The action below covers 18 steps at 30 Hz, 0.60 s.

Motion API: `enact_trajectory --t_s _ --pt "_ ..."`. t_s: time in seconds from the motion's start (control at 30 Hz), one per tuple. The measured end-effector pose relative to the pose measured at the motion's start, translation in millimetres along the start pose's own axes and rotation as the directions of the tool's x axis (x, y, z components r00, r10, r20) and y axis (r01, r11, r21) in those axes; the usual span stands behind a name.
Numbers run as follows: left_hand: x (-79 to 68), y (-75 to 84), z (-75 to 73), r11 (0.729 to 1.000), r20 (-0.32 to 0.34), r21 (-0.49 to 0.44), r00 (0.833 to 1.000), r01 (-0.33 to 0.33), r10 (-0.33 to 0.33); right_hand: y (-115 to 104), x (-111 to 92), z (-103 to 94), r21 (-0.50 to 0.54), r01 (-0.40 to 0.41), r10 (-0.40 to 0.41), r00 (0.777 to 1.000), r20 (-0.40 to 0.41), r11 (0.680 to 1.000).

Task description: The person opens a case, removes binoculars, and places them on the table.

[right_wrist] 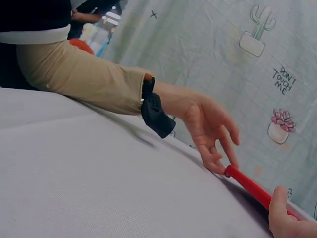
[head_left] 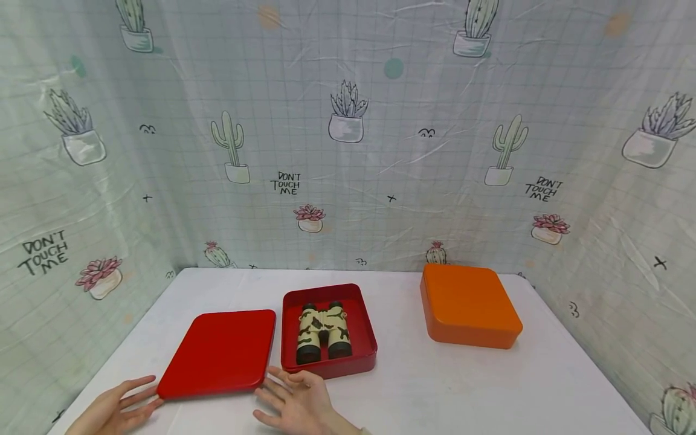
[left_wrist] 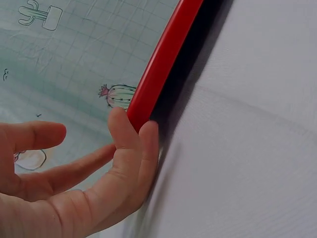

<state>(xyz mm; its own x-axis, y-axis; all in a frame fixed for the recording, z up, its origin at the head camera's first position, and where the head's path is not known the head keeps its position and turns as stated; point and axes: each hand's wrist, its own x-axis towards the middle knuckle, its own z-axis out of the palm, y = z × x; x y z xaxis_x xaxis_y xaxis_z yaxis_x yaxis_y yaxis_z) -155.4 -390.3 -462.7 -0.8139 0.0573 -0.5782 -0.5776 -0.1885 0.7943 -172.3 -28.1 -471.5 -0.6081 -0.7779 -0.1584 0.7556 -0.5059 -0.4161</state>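
A flat red lid (head_left: 220, 353) lies at the left of the white table, its near edge slightly off the surface in the left wrist view. My left hand (head_left: 116, 408) touches its near left corner with the fingertips, thumb apart from the rim (left_wrist: 158, 69). By the near right corner is my right hand (head_left: 299, 402), fingers spread; whether they touch the lid is hard to tell. To the right of the lid sits an open red box (head_left: 367, 362) with camouflage binoculars (head_left: 324, 331) inside. In the right wrist view, the right hand (right_wrist: 292, 223) shows only partly.
An orange box (head_left: 470, 305) stands at the far right of the white table (head_left: 435, 386). Cactus-print curtains (head_left: 380, 169) enclose the back and both sides. A dark wrist camera (right_wrist: 157, 116) is strapped to the left wrist, below a beige sleeve (right_wrist: 94, 79).
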Motion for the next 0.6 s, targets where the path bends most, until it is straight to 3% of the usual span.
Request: enact_trajectory --t_s 0.1,0.23,0.6 --pt "1.3 -1.2 3.4 0.998 -0.051 -0.056 0.999 0.0 -0.003 1.9 2.8 -0.8 -0.019 0.008 -0.008 1.0 0.008 1.0" --pt "4.1 -3.2 4.2 0.993 -0.05 -0.117 0.999 0.0 -0.006 3.7 5.9 -2.0 -0.039 0.016 -0.016 1.0 0.005 0.999" --pt "7.6 -8.1 3.0 0.994 -0.068 -0.111 0.998 -0.001 -0.007 6.3 11.0 -1.0 -0.028 0.023 -0.024 0.999 -0.036 0.999"
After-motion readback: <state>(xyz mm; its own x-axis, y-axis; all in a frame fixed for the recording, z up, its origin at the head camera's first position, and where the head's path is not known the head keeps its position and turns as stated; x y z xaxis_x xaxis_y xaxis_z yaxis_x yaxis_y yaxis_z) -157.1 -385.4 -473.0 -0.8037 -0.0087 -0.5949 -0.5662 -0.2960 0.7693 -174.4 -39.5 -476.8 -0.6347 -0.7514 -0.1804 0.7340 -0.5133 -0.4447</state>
